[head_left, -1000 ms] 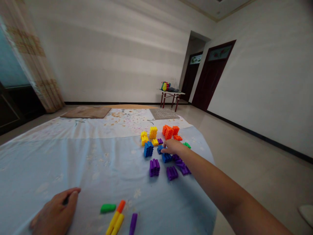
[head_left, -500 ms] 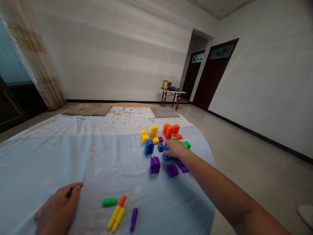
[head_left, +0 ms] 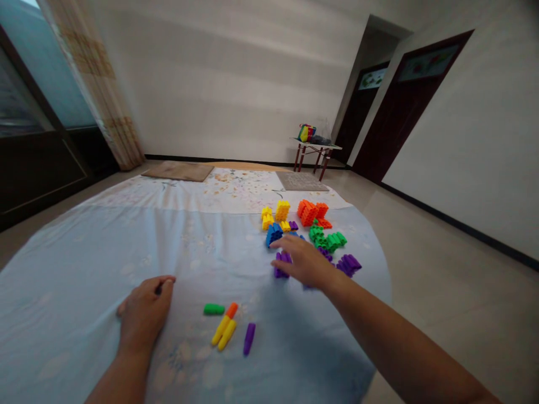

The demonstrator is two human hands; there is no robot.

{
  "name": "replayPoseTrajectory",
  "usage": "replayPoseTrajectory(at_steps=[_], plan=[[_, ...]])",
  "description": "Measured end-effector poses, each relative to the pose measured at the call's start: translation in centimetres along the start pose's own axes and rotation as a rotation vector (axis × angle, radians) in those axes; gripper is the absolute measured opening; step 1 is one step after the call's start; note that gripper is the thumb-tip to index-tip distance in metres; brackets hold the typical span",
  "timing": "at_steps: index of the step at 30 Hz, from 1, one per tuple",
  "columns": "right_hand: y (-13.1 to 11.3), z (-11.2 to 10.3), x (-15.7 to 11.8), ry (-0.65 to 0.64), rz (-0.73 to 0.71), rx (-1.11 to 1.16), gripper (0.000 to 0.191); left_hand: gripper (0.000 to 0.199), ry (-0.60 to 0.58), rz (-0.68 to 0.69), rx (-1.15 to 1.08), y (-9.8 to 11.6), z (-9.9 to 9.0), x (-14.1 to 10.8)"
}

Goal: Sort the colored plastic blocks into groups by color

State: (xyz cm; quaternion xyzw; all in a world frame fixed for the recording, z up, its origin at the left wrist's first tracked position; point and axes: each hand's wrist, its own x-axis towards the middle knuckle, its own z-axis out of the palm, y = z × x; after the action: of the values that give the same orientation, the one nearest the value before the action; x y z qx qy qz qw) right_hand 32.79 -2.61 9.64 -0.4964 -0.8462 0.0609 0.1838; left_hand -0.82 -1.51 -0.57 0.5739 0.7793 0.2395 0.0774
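Note:
My right hand (head_left: 305,259) reaches over the stacks with thumb and fingers apart, beside an upright purple stack (head_left: 280,268) of plastic toy pegs; I cannot tell if it touches. Behind the fingers stands a blue stack (head_left: 273,234), and part of the blue and purple pieces is hidden under the hand. My left hand (head_left: 146,306) rests on the tablecloth, fingers curled in with nothing visible in them. Between the hands and nearer me lie a green peg (head_left: 214,309), an orange peg (head_left: 231,310) joined to a yellow peg (head_left: 220,331), another yellow peg (head_left: 227,336) and a purple peg (head_left: 249,339).
Yellow stacks (head_left: 282,210), orange stacks (head_left: 307,212), green pieces (head_left: 337,241) and a purple bundle (head_left: 349,265) stand around the right hand. A brown board (head_left: 179,171) and a grey mat (head_left: 302,181) lie at the table's far side. Beyond is a small table (head_left: 316,146).
My right hand has drawn back from the blue pieces to beside the upright purple stack, its fingers spreading. The view has shifted; my left hand stays curled on the cloth.

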Motion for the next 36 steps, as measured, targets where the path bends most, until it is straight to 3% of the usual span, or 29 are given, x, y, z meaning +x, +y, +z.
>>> replayPoseTrajectory(at_steps=[3, 6, 10, 13, 16, 19, 22, 24, 26, 28, 30, 32, 36], plan=[[-4.0, 2.6, -0.5, -0.138, -0.277, 0.147, 0.029, 0.04, -0.002, 0.009, -0.002, 0.1, 0.0, 0.0], [-6.6, 5.3, -0.6, -0.248, -0.476, 0.139, 0.028, 0.04, -0.004, 0.008, -0.001, 0.2, -0.1, -0.1], [-7.9, 7.3, -0.5, -0.295, -0.566, 0.022, 0.024, 0.041, -0.003, 0.009, -0.002, 0.2, -0.3, -0.2], [-8.1, 7.7, -0.3, -0.31, -0.527, -0.032, 0.024, 0.041, -0.025, -0.003, -0.004, 0.0, -0.2, 0.0], [-8.0, 7.8, -0.3, -0.278, -0.45, 0.043, 0.036, 0.043, -0.048, -0.013, 0.01, -0.5, 0.1, 0.4], [-7.5, 8.0, -0.4, -0.178, -0.284, 0.306, 0.045, 0.044, -0.084, -0.013, 0.02, -0.8, 0.2, 0.8], [-6.4, 8.3, -0.7, -0.057, -0.029, 0.675, 0.047, 0.044, -0.091, 0.001, 0.024, -0.5, -0.1, 0.7], [-5.6, 8.6, -0.7, -0.005, 0.139, 0.932, 0.046, 0.044, -0.026, 0.043, 0.038, 0.1, -0.5, 0.3], [-4.8, 8.8, -0.7, 0.032, 0.247, 1.18, 0.045, 0.043, 0.112, 0.136, 0.048, 0.9, -1.0, -0.4], [-4.3, 8.8, -0.7, 0.062, 0.293, 1.39, 0.045, 0.039, 0.27, 0.259, 0.018, 2.1, -1.6, -1.1], [-3.9, 8.8, -0.7, 0.086, 0.301, 1.531, 0.045, 0.035, 0.31, 0.367, -0.073, 3.5, -2.2, -1.9], [-3.6, 8.7, -0.7, 0.101, 0.297, 1.604, 0.042, 0.034, 0.151, 0.417, -0.201, 5.4, -2.6, -2.8], [-3.4, 8.5, -0.8, 0.133, 0.279, 1.659, 0.037, 0.039, -0.224, 0.374, -0.359, 9.4, -2.7, -5.0]])
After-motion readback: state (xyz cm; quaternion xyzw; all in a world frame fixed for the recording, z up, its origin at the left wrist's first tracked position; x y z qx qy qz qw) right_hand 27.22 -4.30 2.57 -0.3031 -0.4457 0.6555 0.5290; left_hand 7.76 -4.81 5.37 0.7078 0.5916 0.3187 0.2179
